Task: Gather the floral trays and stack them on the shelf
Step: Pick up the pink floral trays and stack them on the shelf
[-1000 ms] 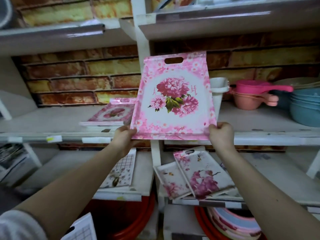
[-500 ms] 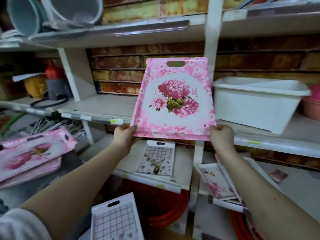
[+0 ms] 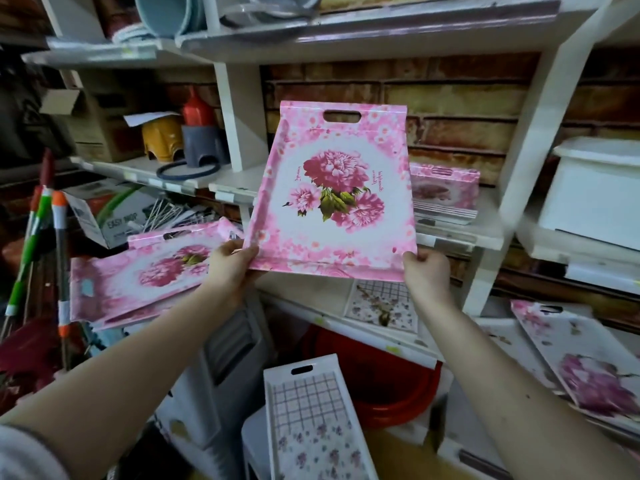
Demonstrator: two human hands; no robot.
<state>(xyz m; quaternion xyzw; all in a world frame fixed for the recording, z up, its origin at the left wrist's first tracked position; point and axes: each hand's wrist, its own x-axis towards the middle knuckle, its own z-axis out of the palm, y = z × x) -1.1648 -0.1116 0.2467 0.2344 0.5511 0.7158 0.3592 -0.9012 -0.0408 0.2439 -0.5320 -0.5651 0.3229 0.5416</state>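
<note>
I hold a pink floral tray (image 3: 332,192) upright in front of the shelving, its handle slot at the top. My left hand (image 3: 230,263) grips its lower left corner and my right hand (image 3: 426,271) grips its lower right corner. Behind the tray, a stack of matching pink floral trays (image 3: 445,194) lies on the middle shelf (image 3: 457,233). More pink floral trays (image 3: 149,275) lie piled at the left, below shelf height.
White trays with checks and small flowers lie lower down: one (image 3: 315,420) near my arms, one (image 3: 381,303) on the lower shelf. White trays with purple blooms (image 3: 585,365) lie at right. A white tub (image 3: 595,192), mop handles (image 3: 52,237) and a red basin (image 3: 391,375) surround them.
My view has swung left along the shelving while both hands keep the same grip on the tray. The pile of pink trays at the left and the stack on the shelf are now nearer the middle.
</note>
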